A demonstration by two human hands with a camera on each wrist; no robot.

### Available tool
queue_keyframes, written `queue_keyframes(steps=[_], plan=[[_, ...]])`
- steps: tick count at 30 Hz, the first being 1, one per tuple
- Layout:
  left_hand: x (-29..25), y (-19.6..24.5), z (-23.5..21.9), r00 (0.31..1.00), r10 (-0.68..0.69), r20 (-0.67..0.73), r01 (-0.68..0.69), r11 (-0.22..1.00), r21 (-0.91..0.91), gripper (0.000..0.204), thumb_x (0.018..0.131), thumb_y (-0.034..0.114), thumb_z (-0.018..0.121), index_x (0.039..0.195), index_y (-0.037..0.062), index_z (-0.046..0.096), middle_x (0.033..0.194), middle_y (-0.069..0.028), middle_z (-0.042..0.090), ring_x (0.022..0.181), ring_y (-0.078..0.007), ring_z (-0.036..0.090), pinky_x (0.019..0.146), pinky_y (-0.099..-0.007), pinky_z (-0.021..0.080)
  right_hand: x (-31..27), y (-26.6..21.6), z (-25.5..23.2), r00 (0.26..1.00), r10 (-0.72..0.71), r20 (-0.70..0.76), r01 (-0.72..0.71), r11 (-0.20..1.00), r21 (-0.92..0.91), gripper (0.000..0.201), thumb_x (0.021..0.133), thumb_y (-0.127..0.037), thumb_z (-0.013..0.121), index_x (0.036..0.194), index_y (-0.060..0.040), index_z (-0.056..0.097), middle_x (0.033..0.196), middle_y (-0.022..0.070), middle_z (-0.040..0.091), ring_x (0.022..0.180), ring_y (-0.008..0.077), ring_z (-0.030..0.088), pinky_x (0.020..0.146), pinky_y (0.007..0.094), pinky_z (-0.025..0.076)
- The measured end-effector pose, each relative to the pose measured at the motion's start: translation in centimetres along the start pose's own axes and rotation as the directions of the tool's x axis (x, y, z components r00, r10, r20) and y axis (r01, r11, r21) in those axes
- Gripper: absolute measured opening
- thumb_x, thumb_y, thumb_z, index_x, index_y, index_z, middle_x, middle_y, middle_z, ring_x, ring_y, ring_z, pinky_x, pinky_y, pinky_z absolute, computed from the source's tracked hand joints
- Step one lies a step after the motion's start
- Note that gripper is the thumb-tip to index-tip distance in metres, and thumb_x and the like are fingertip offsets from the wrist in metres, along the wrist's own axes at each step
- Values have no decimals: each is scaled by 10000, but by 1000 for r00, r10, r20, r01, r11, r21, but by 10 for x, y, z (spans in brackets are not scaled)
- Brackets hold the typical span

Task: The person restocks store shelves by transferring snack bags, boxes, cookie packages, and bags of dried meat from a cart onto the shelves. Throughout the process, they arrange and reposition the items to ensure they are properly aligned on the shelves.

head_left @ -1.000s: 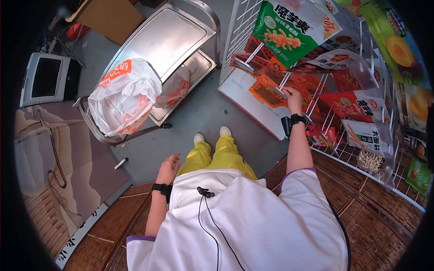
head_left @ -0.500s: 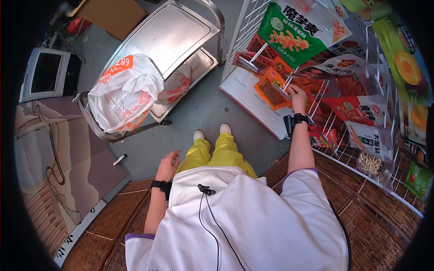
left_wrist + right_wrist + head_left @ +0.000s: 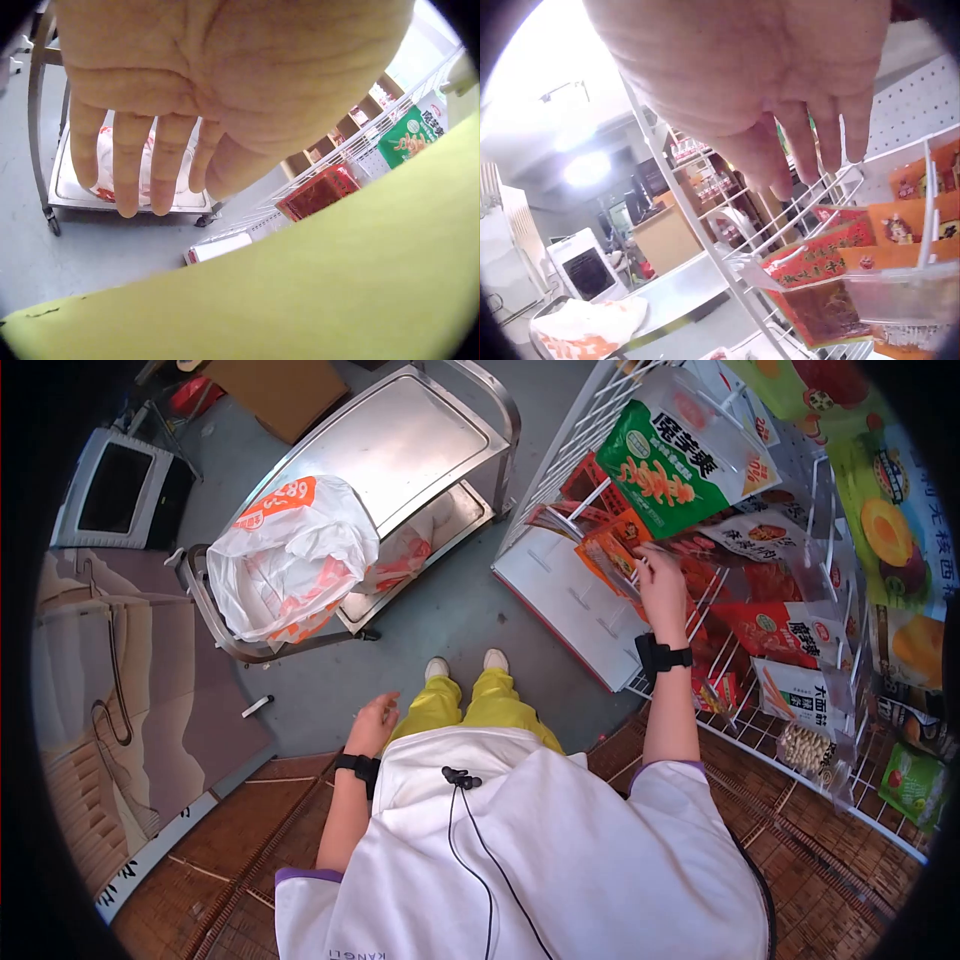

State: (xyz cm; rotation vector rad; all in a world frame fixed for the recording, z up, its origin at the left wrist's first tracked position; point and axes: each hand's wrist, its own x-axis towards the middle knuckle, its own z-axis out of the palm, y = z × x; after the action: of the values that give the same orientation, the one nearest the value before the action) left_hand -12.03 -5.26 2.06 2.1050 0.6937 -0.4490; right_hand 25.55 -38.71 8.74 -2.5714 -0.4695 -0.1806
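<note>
In the head view my right hand (image 3: pixel 662 585) reaches into the wire rack of snacks, fingertips right by an orange snack packet (image 3: pixel 605 555) hanging near the front. From the right wrist, the fingers (image 3: pixel 802 154) point down with gaps between them, and nothing shows pinched there. Beyond them hang a red and orange packet (image 3: pixel 821 300) and more orange packets (image 3: pixel 900 225) on white hooks. My left hand (image 3: pixel 372 722) hangs beside the yellow trousers (image 3: pixel 490 705), holding nothing. Its fingers (image 3: pixel 129 169) are loosely extended in the left wrist view.
A metal trolley (image 3: pixel 425 435) stands ahead on the left, carrying a white plastic bag (image 3: pixel 300 565). Green konjac snack bags (image 3: pixel 660 470) and red bags (image 3: pixel 775 630) hang on the rack. A white ledge (image 3: pixel 570 605) lies at its base. A wicker surface (image 3: pixel 250 820) is close behind me.
My right hand has moved slightly forward along the rack. The orange packet by its fingertips, flatter to the view before, now appears more tilted. The left hand stays at my side.
</note>
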Motion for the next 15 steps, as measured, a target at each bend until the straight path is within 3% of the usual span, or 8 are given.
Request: queue_keyframes(steps=[2,3,9,10,12,14,15], plan=[[1,-5,1,1000,26,-11,-26,1000,6,309,848,59,579,1156,39,565,1006,-171,641,916,-297,633,767,-363,514,19,-11,11,974,-197,114,192,980,51,239,840,-128,581,1037,-2,634,1112,173,613,1051,331,562,893,393,449],[-2,-2,1,1000,25,-16,-25,1000,0,309,848,59,579,1156,39,565,1006,-171,641,916,-297,633,767,-363,514,32,-10,21,962,-130,239,117,991,71,251,843,-146,589,1039,3,633,1235,164,550,1114,336,525,941,405,423],[-17,-8,-6,994,-15,-104,11,999,-46,321,844,75,587,1164,58,560,1004,-170,640,901,-320,629,770,-376,511,81,11,97,924,-57,378,162,954,-251,283,847,-183,600,1082,-25,621,1351,121,442,1244,302,408,1017,420,357],[-22,-13,-6,992,-39,-118,32,998,-61,316,846,72,584,1161,55,561,1001,-169,642,895,-318,633,768,-371,512,83,9,101,923,-64,380,167,955,-245,283,847,-183,600,1082,-25,621,1351,121,442,1244,302,408,1017,420,357],[-30,-26,-4,989,-63,-136,52,995,-80,311,849,69,581,1158,52,561,999,-168,643,890,-316,636,766,-367,513,89,3,105,855,72,514,129,930,-345,273,844,-181,595,1073,-35,621,1275,97,499,1254,272,394,1019,408,352],[-38,-45,0,985,-90,-145,75,992,-104,307,851,78,582,1157,49,563,992,-162,648,881,-304,643,761,-360,514,87,5,113,876,56,480,126,932,-339,263,843,-177,586,1064,-39,621,1232,89,523,1215,292,437,992,409,377],[-43,-53,2,985,-91,-144,76,992,-105,307,851,78,582,1157,49,563,992,-162,648,881,-304,643,761,-360,514,87,11,120,883,92,460,41,962,-271,245,838,-160,579,1042,-35,631,1191,116,551,1169,309,478,966,413,398]])
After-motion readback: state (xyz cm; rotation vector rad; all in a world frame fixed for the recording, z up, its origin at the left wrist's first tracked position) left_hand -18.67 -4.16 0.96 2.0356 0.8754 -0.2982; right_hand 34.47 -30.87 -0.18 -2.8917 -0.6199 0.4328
